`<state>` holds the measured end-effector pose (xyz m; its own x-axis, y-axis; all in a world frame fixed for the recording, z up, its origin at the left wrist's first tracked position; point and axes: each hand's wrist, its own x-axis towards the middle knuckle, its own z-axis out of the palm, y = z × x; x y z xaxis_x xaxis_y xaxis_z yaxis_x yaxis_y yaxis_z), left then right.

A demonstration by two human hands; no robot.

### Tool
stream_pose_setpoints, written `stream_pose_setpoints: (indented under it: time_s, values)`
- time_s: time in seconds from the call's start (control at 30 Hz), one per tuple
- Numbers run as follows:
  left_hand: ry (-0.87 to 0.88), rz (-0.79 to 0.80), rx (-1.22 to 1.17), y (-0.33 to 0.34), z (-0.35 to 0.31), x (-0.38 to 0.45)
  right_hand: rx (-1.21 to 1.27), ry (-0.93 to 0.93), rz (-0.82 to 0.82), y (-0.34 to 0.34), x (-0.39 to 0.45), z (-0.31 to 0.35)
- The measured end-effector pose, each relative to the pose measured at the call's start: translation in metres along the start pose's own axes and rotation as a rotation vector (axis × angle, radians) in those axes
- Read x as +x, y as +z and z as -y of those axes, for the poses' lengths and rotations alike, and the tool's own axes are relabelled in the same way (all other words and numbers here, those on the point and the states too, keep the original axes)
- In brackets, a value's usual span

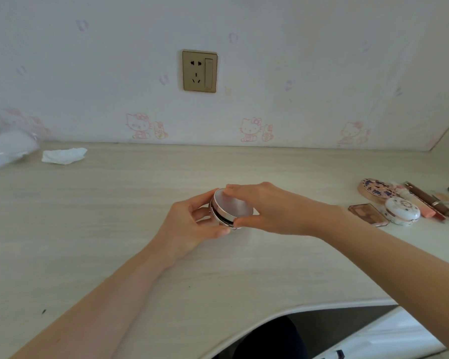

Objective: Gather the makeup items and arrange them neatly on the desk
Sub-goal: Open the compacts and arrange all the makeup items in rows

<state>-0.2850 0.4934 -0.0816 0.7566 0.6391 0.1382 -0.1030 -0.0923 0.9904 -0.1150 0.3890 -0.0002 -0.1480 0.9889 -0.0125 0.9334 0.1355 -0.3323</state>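
Observation:
A round pink compact with a silver rim is held just above the middle of the pale wooden desk, its lid slightly ajar. My left hand grips its lower left side with curled fingers. My right hand grips the lid from the right, fingers over the far edge and thumb at the near edge. At the right lies a cluster of makeup: a flowered round compact, a white domed compact, a small square palette and several lipsticks and pencils.
A crumpled white tissue lies at the back left, beside a clear plastic bag at the left edge. A wall socket sits above the desk. The desk's curved front edge runs along the lower right.

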Motion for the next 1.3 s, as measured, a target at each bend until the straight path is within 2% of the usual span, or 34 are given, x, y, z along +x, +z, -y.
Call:
stream_pose_setpoints:
  time_s: [0.27, 0.53, 0.73, 1.03, 1.17, 1.3]
  values:
    - [-0.001, -0.021, -0.006, 0.001, -0.001, 0.000, 0.095, 0.081, -0.138, -0.007, 0.001, -0.010]
    - [0.005, -0.110, 0.008, 0.005, 0.001, 0.002, 0.140, 0.065, -0.212, -0.008, 0.007, -0.009]
    - [-0.025, 0.026, 0.069, 0.002, 0.002, 0.007, 0.152, 0.029, -0.211, -0.012, 0.002, -0.004]
    - [0.000, 0.142, 0.349, -0.010, 0.001, 0.007, 0.185, -0.012, -0.157, 0.003, -0.001, -0.001]
    - [-0.064, 0.131, 0.516, -0.011, 0.003, 0.006, 0.182, -0.018, -0.156, 0.013, 0.000, -0.005]
    - [-0.051, 0.113, 0.688, -0.013, 0.001, 0.006, 0.166, -0.018, -0.136, 0.020, 0.000, -0.008]
